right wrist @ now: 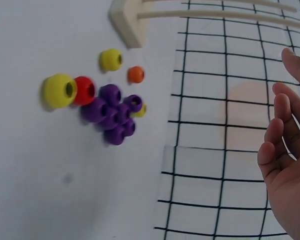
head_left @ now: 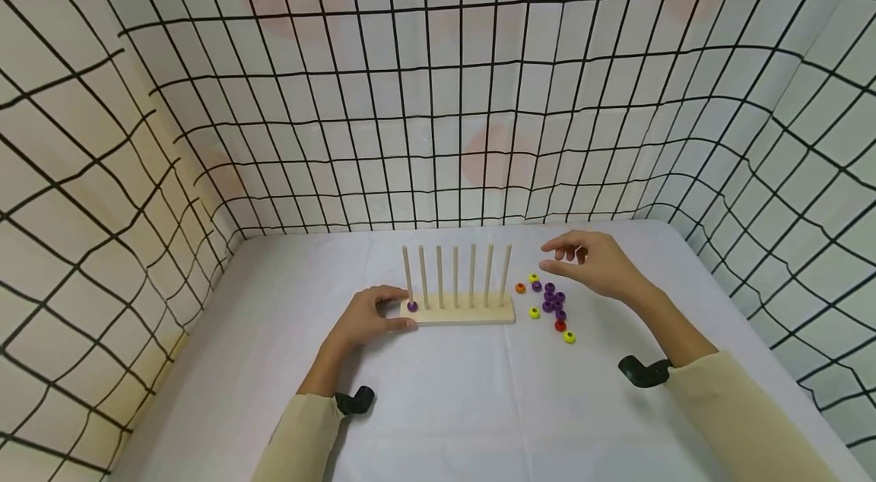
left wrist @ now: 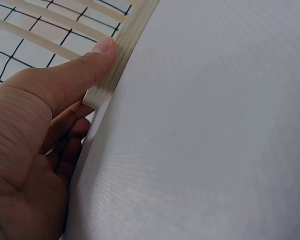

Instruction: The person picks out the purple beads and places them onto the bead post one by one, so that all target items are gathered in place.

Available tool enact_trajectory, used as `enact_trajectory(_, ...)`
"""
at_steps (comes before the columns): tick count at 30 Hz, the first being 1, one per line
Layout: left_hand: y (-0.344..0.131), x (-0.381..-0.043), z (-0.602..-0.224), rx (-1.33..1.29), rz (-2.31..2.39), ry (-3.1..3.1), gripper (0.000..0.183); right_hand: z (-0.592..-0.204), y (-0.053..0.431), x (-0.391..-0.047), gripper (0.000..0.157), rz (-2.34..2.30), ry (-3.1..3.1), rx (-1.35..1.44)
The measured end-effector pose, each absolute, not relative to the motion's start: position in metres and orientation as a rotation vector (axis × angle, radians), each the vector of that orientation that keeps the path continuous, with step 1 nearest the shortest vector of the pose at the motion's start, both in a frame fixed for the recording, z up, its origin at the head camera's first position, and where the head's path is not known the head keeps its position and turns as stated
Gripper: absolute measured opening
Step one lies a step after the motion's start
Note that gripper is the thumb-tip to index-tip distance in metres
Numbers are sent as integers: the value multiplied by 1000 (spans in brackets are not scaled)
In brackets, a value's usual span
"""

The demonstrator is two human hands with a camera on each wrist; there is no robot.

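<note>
A pale wooden peg board [head_left: 460, 316] with a row of several upright rods stands on the white table. One purple bead [head_left: 412, 306] sits at the bottom of its leftmost rod. My left hand [head_left: 365, 316] grips the board's left end; in the left wrist view the thumb [left wrist: 106, 47] presses on its edge. To the right of the board lie loose beads: a cluster of purple beads [right wrist: 110, 117], several yellow beads [right wrist: 59, 91], a red bead [right wrist: 85, 90] and an orange bead [right wrist: 136, 74]. My right hand [head_left: 594, 261] hovers above them, fingers loosely bent and apart from the thumb, holding nothing.
A black grid net [head_left: 460, 117] in front of white cloth encloses the table at the back and both sides. The white tablecloth [head_left: 452, 406] reaches up to it. Each wrist carries a small black device [head_left: 643, 372].
</note>
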State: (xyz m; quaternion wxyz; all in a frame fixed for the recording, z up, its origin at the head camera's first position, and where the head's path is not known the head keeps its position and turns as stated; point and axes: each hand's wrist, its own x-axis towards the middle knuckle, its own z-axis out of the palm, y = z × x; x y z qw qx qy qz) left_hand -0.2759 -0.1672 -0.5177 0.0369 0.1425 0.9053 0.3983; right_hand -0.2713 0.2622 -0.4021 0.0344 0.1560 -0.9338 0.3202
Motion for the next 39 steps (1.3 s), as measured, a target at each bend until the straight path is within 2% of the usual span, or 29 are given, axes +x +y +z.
enact_trajectory(10,-167,-277,-520,440,1222,2781,60,-445,285,-277,49,979,-2924,390)
enact_trajectory(21,-166,-277,-522,424,1255,2770,59,-483,304,-280,41,1012,-2960,372)
enact_trajectory(30,-167,-275,-521,419,1266,2769,60,-501,315,-282,32,1057,-2988,385)
enact_trajectory(39,-166,-275,-517,409,1255,2774,60,-512,317,-282,35,1085,-3021,386)
